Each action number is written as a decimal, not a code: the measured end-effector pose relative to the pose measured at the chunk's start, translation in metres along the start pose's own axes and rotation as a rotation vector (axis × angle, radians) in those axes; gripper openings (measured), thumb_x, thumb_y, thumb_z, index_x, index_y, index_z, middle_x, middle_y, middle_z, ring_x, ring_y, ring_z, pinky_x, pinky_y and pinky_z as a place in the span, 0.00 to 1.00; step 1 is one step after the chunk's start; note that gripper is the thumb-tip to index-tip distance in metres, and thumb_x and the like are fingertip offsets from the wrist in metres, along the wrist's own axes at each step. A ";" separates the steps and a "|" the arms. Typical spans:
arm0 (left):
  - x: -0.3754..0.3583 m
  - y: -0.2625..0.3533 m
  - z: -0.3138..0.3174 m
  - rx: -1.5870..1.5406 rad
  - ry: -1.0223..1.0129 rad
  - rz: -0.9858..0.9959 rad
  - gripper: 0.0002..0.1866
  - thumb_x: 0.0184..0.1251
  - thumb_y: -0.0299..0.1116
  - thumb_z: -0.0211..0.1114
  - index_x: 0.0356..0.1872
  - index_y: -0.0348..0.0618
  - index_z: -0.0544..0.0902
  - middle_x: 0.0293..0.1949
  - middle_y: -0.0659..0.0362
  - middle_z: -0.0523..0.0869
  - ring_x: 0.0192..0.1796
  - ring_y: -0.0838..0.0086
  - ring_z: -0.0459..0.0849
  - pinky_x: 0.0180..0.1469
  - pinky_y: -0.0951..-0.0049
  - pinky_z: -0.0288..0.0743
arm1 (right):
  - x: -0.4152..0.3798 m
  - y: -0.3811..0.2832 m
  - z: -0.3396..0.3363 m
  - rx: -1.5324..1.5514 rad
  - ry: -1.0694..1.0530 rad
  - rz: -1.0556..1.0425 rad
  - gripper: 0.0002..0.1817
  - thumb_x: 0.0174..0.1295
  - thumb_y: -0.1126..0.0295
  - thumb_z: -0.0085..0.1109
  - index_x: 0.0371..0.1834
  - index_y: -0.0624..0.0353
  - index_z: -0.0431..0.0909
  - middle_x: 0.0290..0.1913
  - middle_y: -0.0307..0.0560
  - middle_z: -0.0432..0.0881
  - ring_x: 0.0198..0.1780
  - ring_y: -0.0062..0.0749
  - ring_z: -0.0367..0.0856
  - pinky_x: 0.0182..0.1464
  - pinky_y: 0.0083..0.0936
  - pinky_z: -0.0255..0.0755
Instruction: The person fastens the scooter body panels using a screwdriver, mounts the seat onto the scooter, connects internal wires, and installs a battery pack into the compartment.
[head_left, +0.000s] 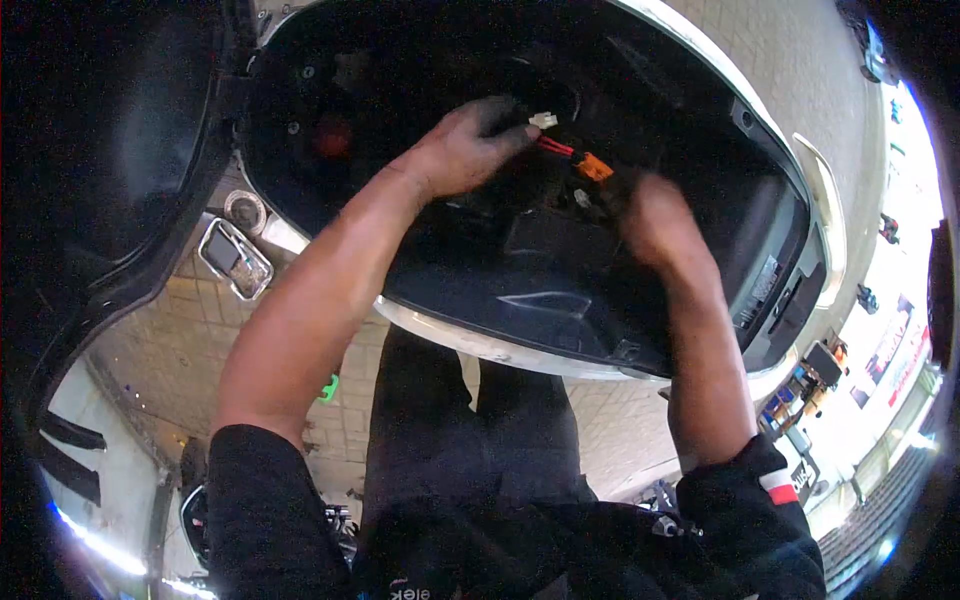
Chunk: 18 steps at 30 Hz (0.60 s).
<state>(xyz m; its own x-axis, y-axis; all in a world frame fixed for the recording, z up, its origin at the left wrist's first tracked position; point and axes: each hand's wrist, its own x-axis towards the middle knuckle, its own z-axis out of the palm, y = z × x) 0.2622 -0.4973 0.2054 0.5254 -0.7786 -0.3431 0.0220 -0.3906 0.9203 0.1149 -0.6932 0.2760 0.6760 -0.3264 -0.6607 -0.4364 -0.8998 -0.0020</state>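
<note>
In the head view, a light, flexible wiring lead with a white plug [543, 120], red wire [556, 147] and orange connector [593, 166] is held inside the scooter's open storage compartment [700, 190]. It is probably best gripped by the stiff plastic housings. The left hand [465, 150] is pinched shut on the white plug with the forearm reaching in, while the blurred right hand [655, 222] is closed near the orange connector; its grip cannot be told.

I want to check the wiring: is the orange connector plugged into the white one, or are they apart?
Apart. The white connector sits at the left hand, and the orange connector by the right hand, red wire between.
</note>
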 end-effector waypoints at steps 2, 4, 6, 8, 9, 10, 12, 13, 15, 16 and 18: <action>-0.003 0.006 0.004 0.006 0.000 0.011 0.29 0.65 0.52 0.59 0.56 0.36 0.76 0.55 0.43 0.78 0.60 0.53 0.75 0.61 0.64 0.68 | -0.004 0.005 -0.013 0.020 0.017 0.069 0.11 0.60 0.70 0.51 0.43 0.60 0.79 0.42 0.64 0.80 0.47 0.57 0.79 0.48 0.44 0.73; -0.003 0.008 0.009 0.018 0.001 0.025 0.30 0.66 0.53 0.58 0.58 0.36 0.74 0.57 0.42 0.77 0.62 0.52 0.74 0.62 0.63 0.67 | -0.007 0.002 -0.020 0.139 0.330 0.073 0.13 0.58 0.73 0.51 0.46 0.58 0.78 0.43 0.62 0.81 0.49 0.56 0.79 0.50 0.43 0.72; -0.001 0.006 0.017 0.096 -0.100 0.087 0.32 0.67 0.55 0.55 0.61 0.37 0.71 0.60 0.42 0.74 0.64 0.52 0.71 0.65 0.63 0.65 | -0.003 0.011 -0.014 0.136 0.369 0.069 0.15 0.57 0.75 0.50 0.48 0.57 0.78 0.45 0.61 0.81 0.50 0.56 0.79 0.51 0.41 0.72; -0.005 0.011 0.019 0.100 -0.123 0.012 0.34 0.67 0.55 0.55 0.64 0.38 0.68 0.61 0.42 0.72 0.66 0.54 0.69 0.67 0.64 0.63 | -0.003 0.017 -0.013 0.139 0.451 0.047 0.15 0.56 0.76 0.51 0.47 0.57 0.78 0.46 0.60 0.81 0.49 0.55 0.79 0.50 0.41 0.72; -0.006 0.017 0.018 0.110 -0.138 -0.064 0.36 0.67 0.56 0.55 0.67 0.39 0.64 0.63 0.42 0.71 0.68 0.56 0.66 0.68 0.65 0.60 | -0.001 0.019 -0.013 0.137 0.450 0.050 0.15 0.56 0.76 0.51 0.47 0.57 0.78 0.46 0.60 0.81 0.49 0.55 0.79 0.50 0.41 0.72; -0.007 0.021 0.015 0.109 -0.139 -0.062 0.36 0.67 0.56 0.55 0.67 0.39 0.64 0.63 0.42 0.71 0.68 0.56 0.66 0.68 0.65 0.60 | 0.002 0.020 -0.013 0.107 0.323 0.060 0.15 0.55 0.76 0.52 0.47 0.58 0.78 0.46 0.61 0.80 0.49 0.55 0.79 0.50 0.41 0.72; -0.007 0.026 0.011 0.156 -0.219 -0.054 0.37 0.68 0.56 0.53 0.69 0.38 0.61 0.66 0.41 0.67 0.70 0.56 0.62 0.70 0.65 0.58 | -0.003 0.014 -0.014 0.080 0.201 0.071 0.15 0.55 0.75 0.53 0.46 0.60 0.78 0.47 0.62 0.80 0.49 0.54 0.79 0.50 0.41 0.73; -0.006 0.021 0.011 0.159 -0.219 -0.053 0.37 0.68 0.56 0.53 0.69 0.38 0.61 0.66 0.41 0.67 0.70 0.56 0.62 0.70 0.65 0.58 | -0.011 -0.001 -0.016 0.013 0.131 0.050 0.14 0.54 0.74 0.55 0.45 0.62 0.78 0.46 0.62 0.80 0.49 0.54 0.80 0.50 0.41 0.73; -0.004 0.013 0.014 0.229 -0.287 0.071 0.38 0.68 0.58 0.52 0.69 0.37 0.61 0.67 0.42 0.64 0.71 0.55 0.60 0.71 0.65 0.56 | -0.013 -0.025 -0.018 -0.007 -0.068 0.073 0.15 0.53 0.68 0.60 0.42 0.67 0.79 0.43 0.63 0.81 0.47 0.53 0.81 0.50 0.41 0.74; -0.004 0.012 0.016 0.252 -0.311 0.111 0.38 0.69 0.58 0.51 0.69 0.37 0.61 0.68 0.42 0.63 0.72 0.55 0.60 0.71 0.65 0.55 | -0.012 -0.030 -0.013 -0.004 -0.069 0.074 0.15 0.53 0.68 0.60 0.42 0.67 0.79 0.43 0.63 0.81 0.47 0.53 0.81 0.50 0.41 0.74; -0.007 0.014 0.022 0.162 -0.124 0.036 0.32 0.70 0.53 0.52 0.65 0.39 0.67 0.63 0.42 0.71 0.67 0.52 0.67 0.67 0.63 0.62 | -0.010 -0.031 0.001 -0.018 -0.114 -0.006 0.12 0.59 0.68 0.52 0.41 0.62 0.81 0.43 0.60 0.82 0.46 0.52 0.82 0.47 0.44 0.77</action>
<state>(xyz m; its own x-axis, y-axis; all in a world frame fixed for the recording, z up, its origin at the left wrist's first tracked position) 0.2398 -0.5085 0.2168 0.4143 -0.8442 -0.3401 -0.1375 -0.4275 0.8935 0.1214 -0.6615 0.2819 0.6061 -0.2868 -0.7419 -0.4208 -0.9071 0.0069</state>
